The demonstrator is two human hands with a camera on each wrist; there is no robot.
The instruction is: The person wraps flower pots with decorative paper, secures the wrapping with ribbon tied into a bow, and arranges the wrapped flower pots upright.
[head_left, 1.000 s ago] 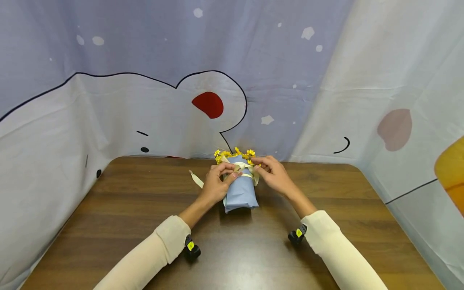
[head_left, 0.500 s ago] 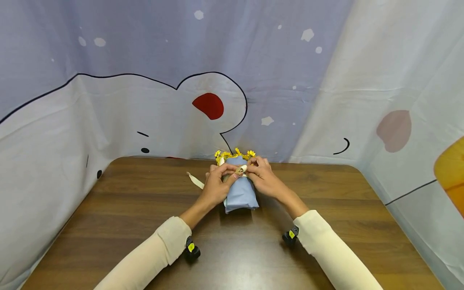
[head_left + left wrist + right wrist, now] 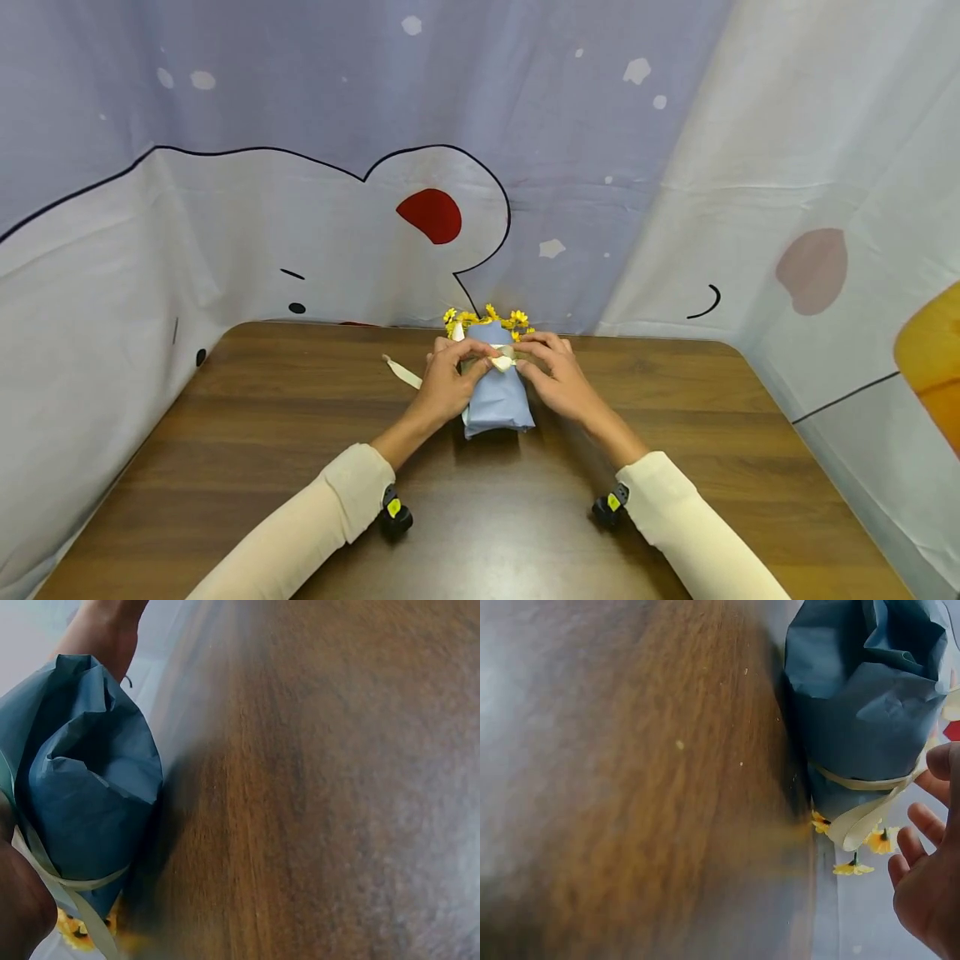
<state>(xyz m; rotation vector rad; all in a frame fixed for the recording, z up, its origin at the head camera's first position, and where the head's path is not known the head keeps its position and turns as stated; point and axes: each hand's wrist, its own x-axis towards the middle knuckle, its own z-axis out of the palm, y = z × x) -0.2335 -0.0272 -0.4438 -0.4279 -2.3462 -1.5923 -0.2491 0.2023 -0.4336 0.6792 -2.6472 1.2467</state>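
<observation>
A bouquet wrapped in blue-grey paper (image 3: 498, 407) lies on the table, its yellow flowers (image 3: 519, 318) at the far end. Around its middle runs a cream ribbon (image 3: 502, 364), looped at the front. My left hand (image 3: 444, 383) pinches the ribbon between thumb and forefinger. From the right, the thumb and forefinger of my right hand (image 3: 561, 379) pinch the ribbon by the knot. The right wrist view has a ribbon loop (image 3: 851, 829) hanging below the band, with the other fingers (image 3: 922, 821) spread. In the left wrist view the folded paper base (image 3: 90, 787) faces the camera.
The bouquet lies near the back edge of the brown wooden table (image 3: 480, 517). A loose ribbon tail (image 3: 405, 373) extends left of it. Behind the table hangs a printed curtain (image 3: 570, 167). Both wrists carry small black cameras (image 3: 396, 517).
My right hand first came in leftward to the ribbon, then drew back slightly right. The ribbon loop at the front has shifted and turned. My left hand has stayed nearly in place, pinching.
</observation>
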